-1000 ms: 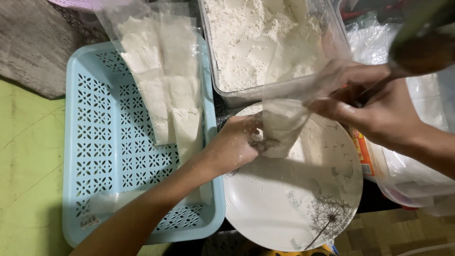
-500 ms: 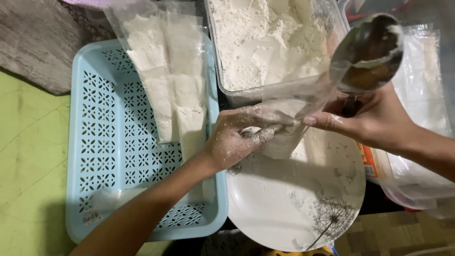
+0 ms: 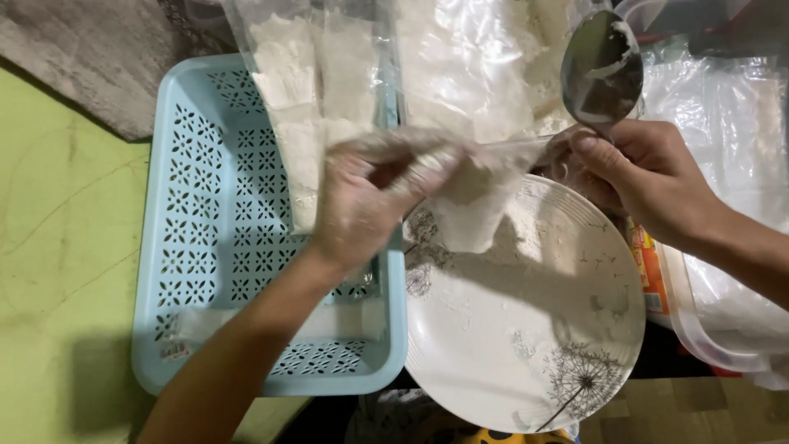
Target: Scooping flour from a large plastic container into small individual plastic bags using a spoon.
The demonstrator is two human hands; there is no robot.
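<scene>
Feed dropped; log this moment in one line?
left hand: holds small bag | right hand: holds spoon, bag edge | bag over plate

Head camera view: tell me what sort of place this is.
Probably a home kitchen or a small home packing spot. A white plate dusted with flour, small flour-filled plastic bags in a light blue basket, and a metal spoon all point to hand food packing.
</scene>
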